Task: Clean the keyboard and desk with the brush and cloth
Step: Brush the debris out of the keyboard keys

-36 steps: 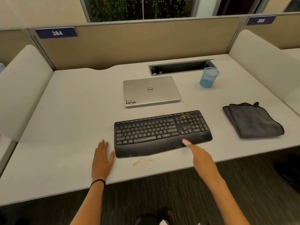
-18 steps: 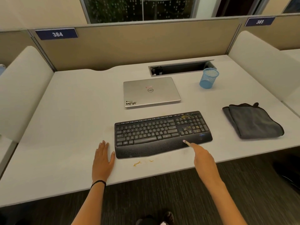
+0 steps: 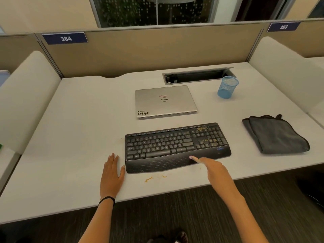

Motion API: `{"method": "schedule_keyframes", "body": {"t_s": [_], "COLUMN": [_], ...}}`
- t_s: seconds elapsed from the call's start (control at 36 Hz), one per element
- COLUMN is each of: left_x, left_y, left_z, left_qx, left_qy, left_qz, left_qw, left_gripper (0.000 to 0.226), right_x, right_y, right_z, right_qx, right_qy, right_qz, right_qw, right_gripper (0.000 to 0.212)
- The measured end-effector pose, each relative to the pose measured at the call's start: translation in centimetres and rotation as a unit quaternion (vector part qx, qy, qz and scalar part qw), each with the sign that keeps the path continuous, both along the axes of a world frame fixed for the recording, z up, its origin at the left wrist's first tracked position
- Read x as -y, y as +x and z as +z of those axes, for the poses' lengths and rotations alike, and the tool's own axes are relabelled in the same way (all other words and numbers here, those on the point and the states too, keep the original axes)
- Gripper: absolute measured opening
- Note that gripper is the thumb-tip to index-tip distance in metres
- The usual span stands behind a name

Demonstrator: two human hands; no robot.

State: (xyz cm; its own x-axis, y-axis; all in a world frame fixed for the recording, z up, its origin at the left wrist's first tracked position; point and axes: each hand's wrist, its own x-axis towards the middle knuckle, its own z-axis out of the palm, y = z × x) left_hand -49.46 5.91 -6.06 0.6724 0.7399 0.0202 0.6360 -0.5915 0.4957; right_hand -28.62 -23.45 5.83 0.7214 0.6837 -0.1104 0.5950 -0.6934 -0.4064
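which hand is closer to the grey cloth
Right. The right hand is at the front edge of the keyboard, left of the cloth; the left hand lies flat beyond the keyboard's other end.

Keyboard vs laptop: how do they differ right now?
The keyboard is black, the laptop silver. The keyboard has crumbs on its right-side keys; the laptop's closed lid shows only stickers. The keyboard lies nearer the front edge, the laptop behind it. Both lie flat on the desk.

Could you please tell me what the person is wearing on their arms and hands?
Both forearms are bare, no sleeves in view. The left hand has a thin black band round its wrist; the right hand shows no band or watch.
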Motion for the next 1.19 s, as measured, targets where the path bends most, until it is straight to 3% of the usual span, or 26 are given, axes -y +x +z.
{"method": "schedule_keyframes", "body": {"t_s": [0.06, 0.14, 0.22, 0.28, 0.5, 0.67, 0.81, 1.19], "left_x": [0.0, 0.0, -0.1, -0.1, -0.1, -0.1, -0.2, -0.1], "left_y": [0.1, 0.1, 0.0, 0.0, 0.1, 0.1, 0.0, 0.0], "left_z": [0.0, -0.1, -0.4, -0.5, -0.4, -0.5, -0.5, -0.4], "left_qx": [0.000, 0.002, 0.006, 0.007, 0.007, 0.006, 0.012, 0.015], "left_qy": [-0.001, -0.001, -0.002, -0.001, -0.003, -0.004, -0.005, -0.003], "left_qz": [0.002, 0.003, 0.007, 0.007, 0.011, 0.011, 0.009, 0.011], "left_qw": [1.000, 1.000, 1.000, 1.000, 1.000, 1.000, 1.000, 1.000], "left_gripper": [0.059, 0.060, 0.061, 0.061, 0.062, 0.062, 0.062, 0.062], "right_x": [-0.1, -0.2, -0.4, -0.8, -3.6, -3.0, -3.6, -2.4], "right_y": [0.0, 0.2, 1.9, 3.1, 6.2, 7.3, 8.0, 10.8], "right_z": [0.6, 2.5, 2.4, 2.4, 4.4, 4.8, 4.5, 5.0], "right_qx": [-0.036, -0.042, 0.005, -0.015, -0.083, -0.006, -0.043, -0.078], "right_qy": [-0.018, 0.035, 0.082, 0.077, -0.112, -0.040, -0.071, 0.009], "right_qz": [0.051, 0.085, -0.010, -0.063, -0.047, -0.041, -0.013, -0.010], "right_qw": [0.998, 0.995, 0.997, 0.995, 0.989, 0.998, 0.996, 0.997], "right_gripper": [0.064, 0.059, 0.044, 0.040, 0.050, 0.044, 0.036, 0.032]}}
